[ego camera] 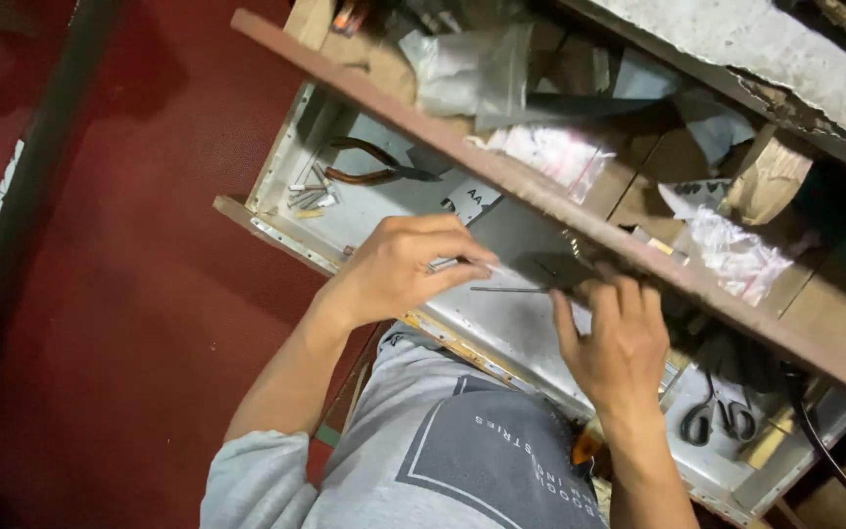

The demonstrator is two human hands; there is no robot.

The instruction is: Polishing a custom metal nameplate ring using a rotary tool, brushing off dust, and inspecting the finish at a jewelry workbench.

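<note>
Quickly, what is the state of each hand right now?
Left hand: closed, pinching a small metal piece between its fingertips.
Right hand: fingers curled over the far end of a thin metal rod; grip cannot be told.

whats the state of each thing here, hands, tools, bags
left hand: pinched shut on a thin metal rod
thin metal rod: held level over the tray
right hand: fingers curled on the rod's far end
pliers: lying in the metal tray, handles apart
scissors: lying flat, blades hidden
clear plastic bag: crumpled on the shelf
</note>
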